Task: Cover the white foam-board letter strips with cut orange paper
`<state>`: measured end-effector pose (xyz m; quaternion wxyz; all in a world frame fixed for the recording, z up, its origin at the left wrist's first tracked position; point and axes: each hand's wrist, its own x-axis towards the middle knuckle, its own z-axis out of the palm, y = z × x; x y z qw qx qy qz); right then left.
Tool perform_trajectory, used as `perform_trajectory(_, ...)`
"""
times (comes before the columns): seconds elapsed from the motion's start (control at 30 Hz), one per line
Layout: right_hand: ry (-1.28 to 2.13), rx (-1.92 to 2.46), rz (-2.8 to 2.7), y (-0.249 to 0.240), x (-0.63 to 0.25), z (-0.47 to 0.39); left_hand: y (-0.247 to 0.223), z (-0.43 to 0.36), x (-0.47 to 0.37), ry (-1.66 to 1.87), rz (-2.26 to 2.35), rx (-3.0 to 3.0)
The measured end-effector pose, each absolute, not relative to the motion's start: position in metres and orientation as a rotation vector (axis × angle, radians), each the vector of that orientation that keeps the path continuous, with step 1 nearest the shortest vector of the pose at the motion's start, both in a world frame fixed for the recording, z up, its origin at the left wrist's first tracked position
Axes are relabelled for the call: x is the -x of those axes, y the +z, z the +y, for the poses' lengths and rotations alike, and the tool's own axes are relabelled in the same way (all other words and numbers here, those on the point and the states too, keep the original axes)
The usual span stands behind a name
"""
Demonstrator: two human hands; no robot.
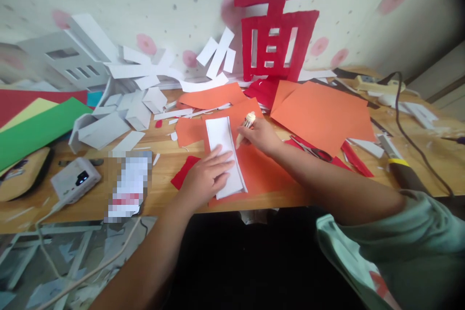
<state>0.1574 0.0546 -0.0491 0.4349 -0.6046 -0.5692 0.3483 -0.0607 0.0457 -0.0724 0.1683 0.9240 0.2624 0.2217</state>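
A white rectangular paper or board piece (222,133) lies on an orange sheet (271,169) near the table's front edge. My left hand (209,172) rests flat on its lower part, fingers stretched out, pressing it against the sheet. With fingers closed around a pen (250,120) with a cream-coloured ornamental top, my right hand (263,135) is just right of the white piece. The pen's lower end is near the piece's right edge; whether it touches the orange sheet I cannot tell. Dark lines run along that edge. A red scrap (184,172) sits left of my left hand.
Scissors (319,154) and a cutter knife (399,162) lie at right, beside more orange sheets (323,111). A red cut-out character (279,34) leans on the wall. White cut-outs (140,68), a phone (129,184) and a white device (76,179) are at left.
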Motion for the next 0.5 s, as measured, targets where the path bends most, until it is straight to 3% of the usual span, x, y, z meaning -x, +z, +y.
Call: perform_trajectory(0.5,0.724,1.605,-1.529,-0.043,-0.154,0.086,-0.048,0.052,0.059,0.295,0.875,-2.695)
